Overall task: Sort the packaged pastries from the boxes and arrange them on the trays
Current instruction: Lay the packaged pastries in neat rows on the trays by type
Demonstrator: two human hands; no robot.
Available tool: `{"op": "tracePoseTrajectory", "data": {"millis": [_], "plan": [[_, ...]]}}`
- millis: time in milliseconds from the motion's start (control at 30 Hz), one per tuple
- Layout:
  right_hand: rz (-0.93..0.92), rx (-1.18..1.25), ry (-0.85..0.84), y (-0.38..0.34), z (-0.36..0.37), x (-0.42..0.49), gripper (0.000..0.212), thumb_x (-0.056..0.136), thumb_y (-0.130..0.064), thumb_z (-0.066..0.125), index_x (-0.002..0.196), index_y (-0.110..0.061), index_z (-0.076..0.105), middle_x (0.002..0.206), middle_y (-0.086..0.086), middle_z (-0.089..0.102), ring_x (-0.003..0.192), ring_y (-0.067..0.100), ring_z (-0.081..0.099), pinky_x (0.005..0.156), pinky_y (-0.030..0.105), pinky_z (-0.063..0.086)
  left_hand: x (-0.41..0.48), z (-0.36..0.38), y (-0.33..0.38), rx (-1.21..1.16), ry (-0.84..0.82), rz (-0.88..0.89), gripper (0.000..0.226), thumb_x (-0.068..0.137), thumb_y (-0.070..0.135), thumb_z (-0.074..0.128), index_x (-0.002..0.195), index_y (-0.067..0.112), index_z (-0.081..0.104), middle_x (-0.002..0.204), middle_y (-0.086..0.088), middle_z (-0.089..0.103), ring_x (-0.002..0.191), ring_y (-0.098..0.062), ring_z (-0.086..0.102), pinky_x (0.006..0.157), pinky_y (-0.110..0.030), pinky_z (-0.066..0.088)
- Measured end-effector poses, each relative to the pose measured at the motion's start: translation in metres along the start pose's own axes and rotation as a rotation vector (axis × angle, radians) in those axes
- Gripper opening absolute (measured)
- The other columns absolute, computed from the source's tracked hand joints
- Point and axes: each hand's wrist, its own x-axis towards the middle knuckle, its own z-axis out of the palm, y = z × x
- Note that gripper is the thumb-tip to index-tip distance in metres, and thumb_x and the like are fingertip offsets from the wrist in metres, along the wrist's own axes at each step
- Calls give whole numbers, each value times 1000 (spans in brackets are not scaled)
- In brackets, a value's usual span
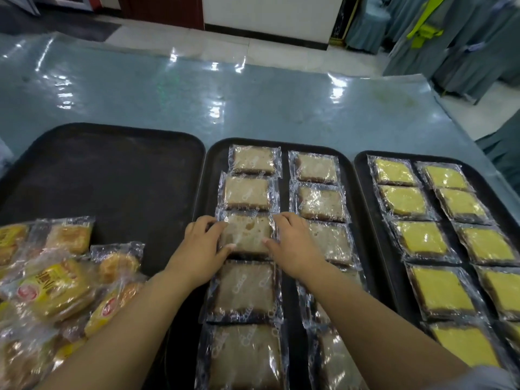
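Three black trays lie side by side. The middle tray (284, 249) holds two columns of clear-wrapped brown cake slices. My left hand (201, 249) and my right hand (292, 243) grip the left and right edges of one wrapped brown slice (247, 235), third from the far end of the left column. It lies flat on the tray. The right tray (363, 175) carries two columns of wrapped yellow cake slices (422, 237). The left tray (112, 178) is mostly bare, with a heap of yellow-labelled round pastry packets (56, 288) at its near left corner.
The trays sit on a table (197, 99) covered with shiny blue-grey plastic. Beyond its far edge are a tiled floor and a white wall base. Chairs in blue-grey covers (464, 46) stand at the back right.
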Motion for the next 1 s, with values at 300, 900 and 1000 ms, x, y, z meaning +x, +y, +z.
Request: {"op": "tracePoseTrajectory", "data": {"millis": [300, 900, 1000], "plan": [[44, 35, -14, 7, -16, 92, 66, 94, -35, 55, 148, -19, 22, 151, 4, 23, 139, 22, 19, 114, 38, 23, 100, -18, -1, -8, 18, -27, 50, 96, 35, 47, 141, 19, 34, 144, -5, 27, 130, -25, 25, 105, -33, 31], [27, -21, -204, 4, -1, 166, 71, 100, -38, 37, 151, -13, -5, 155, 9, -24, 145, 23, -12, 118, 37, 11, 180, -16, -9, -24, -109, -53, 70, 95, 29, 50, 151, 16, 9, 159, 1, -1, 143, -21, 2, 115, -33, 12], [18, -31, -211, 5, -2, 168, 70, 101, -39, 37, 151, -14, -5, 155, 9, -24, 145, 23, -15, 117, 36, 8, 181, -15, -10, -31, -86, -53, 71, 94, 30, 52, 151, 16, 11, 159, 3, 0, 143, -19, 2, 115, -31, 12]]}}
